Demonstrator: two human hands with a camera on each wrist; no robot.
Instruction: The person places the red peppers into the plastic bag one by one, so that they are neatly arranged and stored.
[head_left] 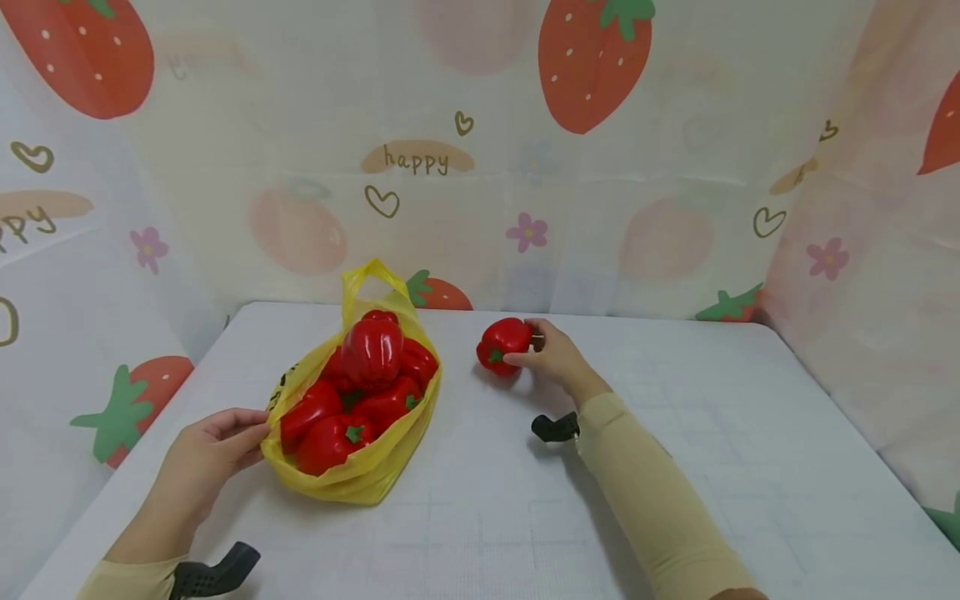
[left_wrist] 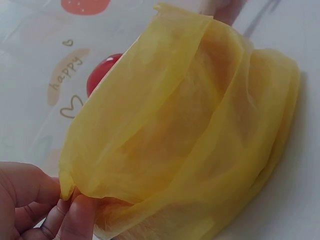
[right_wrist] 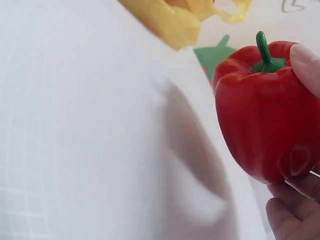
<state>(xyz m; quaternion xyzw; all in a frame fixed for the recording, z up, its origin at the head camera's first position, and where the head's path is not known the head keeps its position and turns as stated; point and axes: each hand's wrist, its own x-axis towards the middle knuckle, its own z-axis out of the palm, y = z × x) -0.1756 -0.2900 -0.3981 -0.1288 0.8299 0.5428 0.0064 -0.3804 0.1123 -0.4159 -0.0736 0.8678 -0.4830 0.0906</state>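
Note:
My left hand pinches the left rim of a yellow plastic bag; the left wrist view shows thumb and fingers gathered on its edge. Several glossy red bell peppers fill the open bag, piled up to its mouth. To the right of the bag, my right hand grips one red bell pepper close over the table. In the right wrist view, the thumb presses near the top of this pepper, beside its green stem, with fingers wrapped underneath.
A white-covered table spreads under both hands. A printed cloth with strawberries and hearts hangs behind it and along both sides. One bag handle stands up at the back of the bag. A black wrist mount sticks out below the right hand.

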